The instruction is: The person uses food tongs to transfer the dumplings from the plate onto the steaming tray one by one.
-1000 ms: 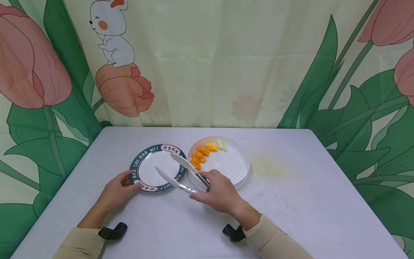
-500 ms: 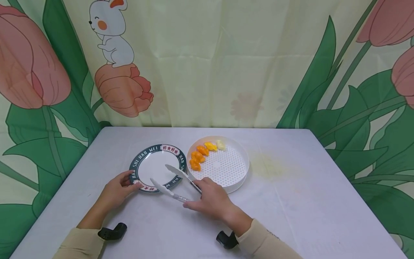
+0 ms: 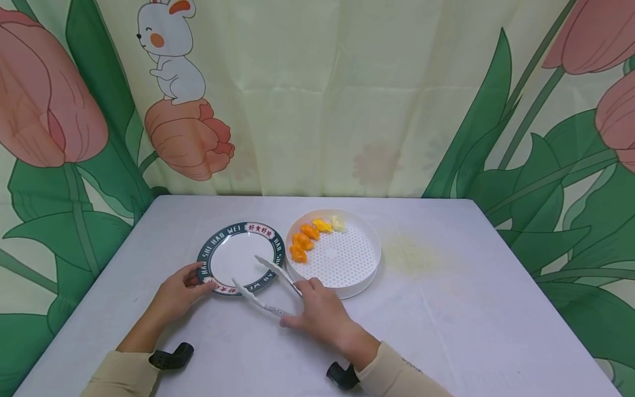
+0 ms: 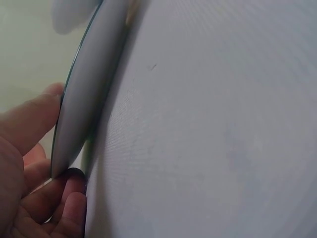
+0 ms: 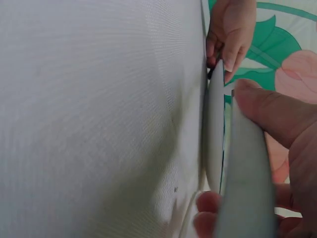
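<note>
A white plate (image 3: 235,253) with a dark patterned rim lies left of centre in the head view. My left hand (image 3: 178,295) pinches its near-left rim, thumb above and fingers below, as the left wrist view also shows on the plate (image 4: 91,79). My right hand (image 3: 319,314) holds metal tongs (image 3: 270,266) with pale tips; their arms are spread apart over the plate's near-right side, nothing between them. Right of the plate, a round white steamer tray (image 3: 342,270) with a perforated base holds several orange pieces (image 3: 302,241), a yellow piece (image 3: 322,225) and a pale piece (image 3: 338,223).
A white cloth (image 3: 446,320) covers the table, with a faint yellowish stain (image 3: 407,253) right of the tray. Behind the table hangs a curtain (image 3: 307,110) printed with tulips and a rabbit. The tray stands close against the plate's right edge.
My right hand has drawn the tongs toward me and to the left, away from the tray. My left hand and the plate have stayed in place.
</note>
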Tool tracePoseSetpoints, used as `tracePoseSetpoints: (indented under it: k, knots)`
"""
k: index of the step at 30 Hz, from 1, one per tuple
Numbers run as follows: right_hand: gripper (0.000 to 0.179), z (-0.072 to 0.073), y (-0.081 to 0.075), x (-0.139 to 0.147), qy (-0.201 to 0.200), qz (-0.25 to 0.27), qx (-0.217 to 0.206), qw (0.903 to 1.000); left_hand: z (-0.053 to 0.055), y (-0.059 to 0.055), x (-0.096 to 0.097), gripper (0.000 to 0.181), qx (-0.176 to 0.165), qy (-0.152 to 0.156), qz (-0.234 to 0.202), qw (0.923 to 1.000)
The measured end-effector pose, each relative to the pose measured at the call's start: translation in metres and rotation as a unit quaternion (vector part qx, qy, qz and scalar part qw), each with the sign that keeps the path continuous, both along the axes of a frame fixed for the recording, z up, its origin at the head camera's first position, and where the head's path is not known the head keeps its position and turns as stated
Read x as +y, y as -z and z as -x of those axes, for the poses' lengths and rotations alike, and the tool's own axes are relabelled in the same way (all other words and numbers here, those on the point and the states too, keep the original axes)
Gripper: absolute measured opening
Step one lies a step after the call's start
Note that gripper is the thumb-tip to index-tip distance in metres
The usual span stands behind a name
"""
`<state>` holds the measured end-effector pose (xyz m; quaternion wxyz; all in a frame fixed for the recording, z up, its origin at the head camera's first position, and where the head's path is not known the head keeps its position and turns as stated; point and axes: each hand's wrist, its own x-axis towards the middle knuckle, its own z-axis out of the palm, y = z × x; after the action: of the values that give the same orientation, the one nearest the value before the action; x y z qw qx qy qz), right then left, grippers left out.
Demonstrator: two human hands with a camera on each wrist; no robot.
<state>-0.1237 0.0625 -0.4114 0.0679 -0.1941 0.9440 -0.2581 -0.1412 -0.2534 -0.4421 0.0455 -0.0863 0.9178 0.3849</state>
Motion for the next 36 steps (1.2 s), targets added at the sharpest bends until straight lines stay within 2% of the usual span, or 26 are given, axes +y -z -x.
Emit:
tracePoseSetpoints:
  k: [7, 17, 20, 27, 36]
  knots:
    - [0.079, -0.0028, 0.0053, -0.0016, 0.009, -0.002, -0.011, 0.9999, 0.0, 0.0033, -0.0008, 0.088, -0.004, -0.003, -0.001, 1.0]
    - [0.075, -0.0041, 0.0056, 0.0027, -0.008, 0.001, -0.019, 0.9998, -0.0001, 0.0065, 0.0002, 0.089, 0.013, 0.003, 0.002, 0.9999]
    - [0.072, -0.0047, 0.0045, 0.0036, -0.013, -0.009, -0.012, 0.9998, -0.0004, 0.0057, 0.0012, 0.086, 0.014, 0.001, 0.002, 0.9999]
    - [0.066, -0.0062, 0.0053, 0.0041, -0.01, -0.04, 0.035, 0.9985, -0.0014, 0.0063, 0.0014, 0.087, 0.012, -0.002, 0.002, 0.9999]
    - [0.066, -0.0054, 0.0055, 0.0006, 0.002, -0.027, 0.035, 0.999, -0.0002, 0.0049, 0.0042, 0.089, 0.004, -0.003, -0.007, 1.0]
